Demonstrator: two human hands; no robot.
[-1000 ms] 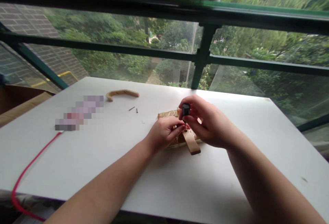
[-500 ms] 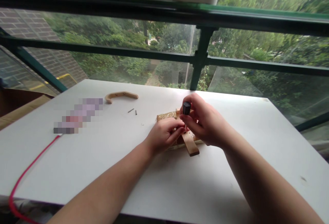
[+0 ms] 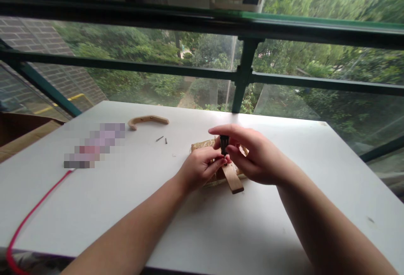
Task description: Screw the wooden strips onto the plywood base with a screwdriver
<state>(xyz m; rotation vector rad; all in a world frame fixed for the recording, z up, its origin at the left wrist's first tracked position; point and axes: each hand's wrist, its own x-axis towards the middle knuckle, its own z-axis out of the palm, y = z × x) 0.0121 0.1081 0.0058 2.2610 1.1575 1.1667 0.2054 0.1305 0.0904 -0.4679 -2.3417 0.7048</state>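
My right hand [image 3: 252, 157] is closed round a small black-handled screwdriver [image 3: 224, 144], held upright with its tip down on a wooden strip [image 3: 232, 178]. The strip lies across a pale wooden piece [image 3: 202, 145] near the middle of the white table [image 3: 126, 199]. My left hand [image 3: 202, 167] pinches at the spot under the screwdriver's tip and rests on the wooden parts; what its fingertips hold is too small to make out.
A curved wooden piece [image 3: 147, 120] lies at the far left of the table, with two small screws [image 3: 162, 139] next to it. A red cable [image 3: 34, 212] runs off the left front edge. A glass railing with green bars [image 3: 243, 73] stands behind the table.
The screwdriver sits lower in my right hand, whose fingers now cover most of the handle. My left hand stays in place on the wooden parts.
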